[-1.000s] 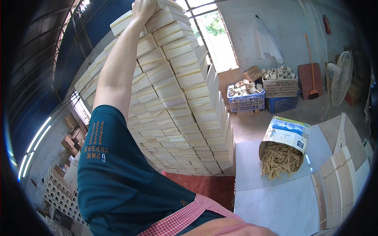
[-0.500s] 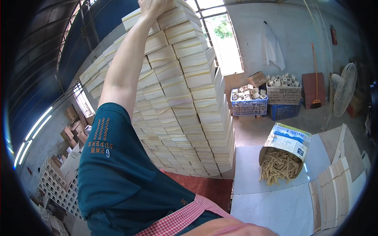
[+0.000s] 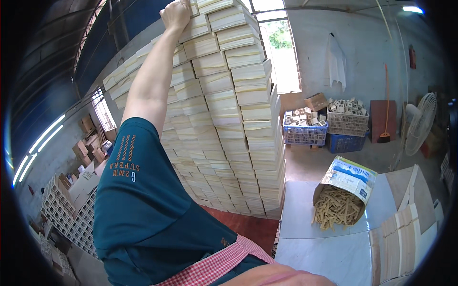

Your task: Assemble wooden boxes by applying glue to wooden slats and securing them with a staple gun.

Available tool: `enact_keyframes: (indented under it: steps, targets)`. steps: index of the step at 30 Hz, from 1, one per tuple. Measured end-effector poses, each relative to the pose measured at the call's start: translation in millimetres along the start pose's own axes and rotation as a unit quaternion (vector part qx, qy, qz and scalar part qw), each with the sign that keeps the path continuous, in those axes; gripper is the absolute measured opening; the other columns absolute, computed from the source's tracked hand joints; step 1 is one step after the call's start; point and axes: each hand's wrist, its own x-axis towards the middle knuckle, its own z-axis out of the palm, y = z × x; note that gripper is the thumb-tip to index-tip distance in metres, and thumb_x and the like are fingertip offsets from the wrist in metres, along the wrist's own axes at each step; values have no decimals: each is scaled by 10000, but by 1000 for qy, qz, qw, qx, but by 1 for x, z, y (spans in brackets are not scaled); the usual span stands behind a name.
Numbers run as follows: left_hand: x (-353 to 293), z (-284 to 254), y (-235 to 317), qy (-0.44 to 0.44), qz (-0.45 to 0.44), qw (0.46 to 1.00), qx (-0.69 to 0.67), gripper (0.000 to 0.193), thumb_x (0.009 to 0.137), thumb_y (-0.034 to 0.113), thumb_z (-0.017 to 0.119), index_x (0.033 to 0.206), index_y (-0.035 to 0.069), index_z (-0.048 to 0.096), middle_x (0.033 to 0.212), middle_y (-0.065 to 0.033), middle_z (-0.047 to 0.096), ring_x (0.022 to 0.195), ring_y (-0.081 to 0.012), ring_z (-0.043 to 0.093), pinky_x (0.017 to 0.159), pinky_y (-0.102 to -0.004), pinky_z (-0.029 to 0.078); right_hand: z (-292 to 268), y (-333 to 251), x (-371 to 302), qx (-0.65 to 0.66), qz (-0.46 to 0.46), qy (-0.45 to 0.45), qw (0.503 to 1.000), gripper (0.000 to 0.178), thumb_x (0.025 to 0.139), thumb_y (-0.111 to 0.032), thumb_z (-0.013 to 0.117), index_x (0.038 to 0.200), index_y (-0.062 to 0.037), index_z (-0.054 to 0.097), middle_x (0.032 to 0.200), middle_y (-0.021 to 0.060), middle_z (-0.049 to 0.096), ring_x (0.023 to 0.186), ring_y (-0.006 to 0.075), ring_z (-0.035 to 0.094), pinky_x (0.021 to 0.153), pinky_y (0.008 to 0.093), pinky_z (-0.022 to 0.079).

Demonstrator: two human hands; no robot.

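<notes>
My left arm, in a dark green sleeve, reaches up beside a tall stack of pale cream blocks, each layered like bundled sheets. At the top of the picture my left hand is closed in a fist against an upper block. Whatever its fingers hold, if anything, is hidden. My right hand is out of the picture.
Right of the stack, an opened carton lies on a pale table, spilling tan strips. Beyond are a blue crate, a grey crate, a broom and a white fan. Lattice-like stacked pieces stand left.
The stack and room have shifted slightly right and down in the picture. My left hand now shows more fully as a fist at the stack's upper left.
</notes>
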Motion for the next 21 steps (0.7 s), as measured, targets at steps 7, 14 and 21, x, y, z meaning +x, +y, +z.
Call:
enact_keyframes:
  steps: [7, 14, 21]
  targets:
    - [22, 5, -7, 33, 6, 999, 38, 656, 1076, 448, 316, 767, 0, 681, 763, -176, 729, 698, -421, 672, 681, -503, 501, -15, -19, -7, -146, -64, -101, 982, 549, 957, -397, 454, 1483, -242, 478, 1556, 39, 381, 1441, 320, 354, 1145, 543, 314]
    - [7, 10, -14, 28, 6, 999, 41, 644, 1068, 442, 336, 745, 1, 676, 752, -168, 727, 669, -427, 658, 688, -510, 496, -57, -21, 3, -142, 26, -327, 934, 535, 964, -391, 449, 1473, -232, 483, 1542, 65, 381, 1431, 331, 356, 1147, 548, 313]
    - [-18, -23, 13, 72, -63, 995, 41, 358, 1032, 286, 448, 936, 41, 691, 968, -135, 705, 877, -335, 644, 818, -432, 486, -77, -25, 16, -135, 10, -311, 941, 527, 971, -384, 445, 1470, -219, 480, 1530, 106, 379, 1422, 344, 358, 1149, 552, 314]
